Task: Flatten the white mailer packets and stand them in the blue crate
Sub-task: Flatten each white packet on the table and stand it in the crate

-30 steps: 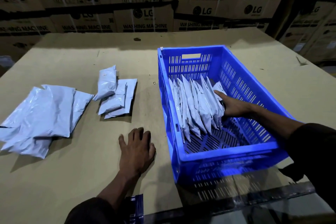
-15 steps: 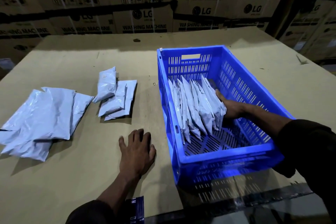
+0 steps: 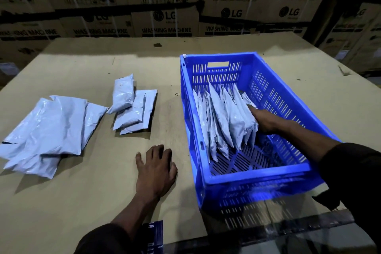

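Your right hand (image 3: 262,122) grips the rightmost mailer packets (image 3: 228,117), bracing the row upright in the blue crate (image 3: 255,179), while your left hand (image 3: 155,171) rests flat and spread on the table (image 3: 82,202).

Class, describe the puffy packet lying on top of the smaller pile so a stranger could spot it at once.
Start at the blue crate on the cardboard table. Just to its left lies a small pile of white packets. The puffy packet rests across the pile's far left corner, plump and slanted, while those beneath lie flatter.

Cardboard-topped table (image 3: 82,202): blue crate (image 3: 257,183), loose white mailers (image 3: 51,130), left hand (image 3: 154,173).
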`<action>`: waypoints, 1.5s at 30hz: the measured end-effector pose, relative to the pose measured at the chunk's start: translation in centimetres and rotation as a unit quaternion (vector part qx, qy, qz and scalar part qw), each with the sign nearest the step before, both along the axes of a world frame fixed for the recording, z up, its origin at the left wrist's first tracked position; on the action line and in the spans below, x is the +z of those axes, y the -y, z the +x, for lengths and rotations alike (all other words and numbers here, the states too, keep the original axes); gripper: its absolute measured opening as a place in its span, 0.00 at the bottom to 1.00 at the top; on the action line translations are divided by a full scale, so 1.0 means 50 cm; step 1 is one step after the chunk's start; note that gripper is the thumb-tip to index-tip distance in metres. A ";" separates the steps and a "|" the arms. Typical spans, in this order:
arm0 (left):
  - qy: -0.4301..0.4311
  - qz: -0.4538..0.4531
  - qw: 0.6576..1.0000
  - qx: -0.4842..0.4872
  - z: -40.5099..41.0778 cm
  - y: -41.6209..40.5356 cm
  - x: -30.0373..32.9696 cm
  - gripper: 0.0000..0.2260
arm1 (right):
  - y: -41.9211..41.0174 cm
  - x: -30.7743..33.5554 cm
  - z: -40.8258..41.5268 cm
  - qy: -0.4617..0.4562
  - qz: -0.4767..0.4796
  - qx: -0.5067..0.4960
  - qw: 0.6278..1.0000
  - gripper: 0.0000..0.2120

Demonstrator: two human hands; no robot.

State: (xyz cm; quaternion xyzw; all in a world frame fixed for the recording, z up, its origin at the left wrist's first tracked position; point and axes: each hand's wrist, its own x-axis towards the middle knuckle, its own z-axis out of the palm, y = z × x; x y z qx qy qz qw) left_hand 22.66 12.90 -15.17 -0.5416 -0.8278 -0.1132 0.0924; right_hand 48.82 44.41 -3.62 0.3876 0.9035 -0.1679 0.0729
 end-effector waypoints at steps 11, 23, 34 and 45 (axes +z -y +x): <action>-0.004 0.004 1.000 -0.002 0.003 0.001 0.006 0.16 | 0.026 0.063 -0.036 -0.206 -0.021 -0.215 0.954 0.31; -0.001 0.018 1.000 -0.003 0.001 -0.001 -0.002 0.17 | 0.050 0.059 -0.094 -0.030 -0.034 -0.160 0.986 0.47; -0.001 0.013 1.000 -0.004 0.000 -0.002 -0.001 0.16 | 0.054 0.063 -0.093 -0.055 -0.047 -0.211 0.975 0.56; -0.003 0.012 1.000 -0.001 0.000 -0.003 -0.002 0.16 | 0.065 0.073 -0.099 0.040 -0.007 -0.201 0.979 0.41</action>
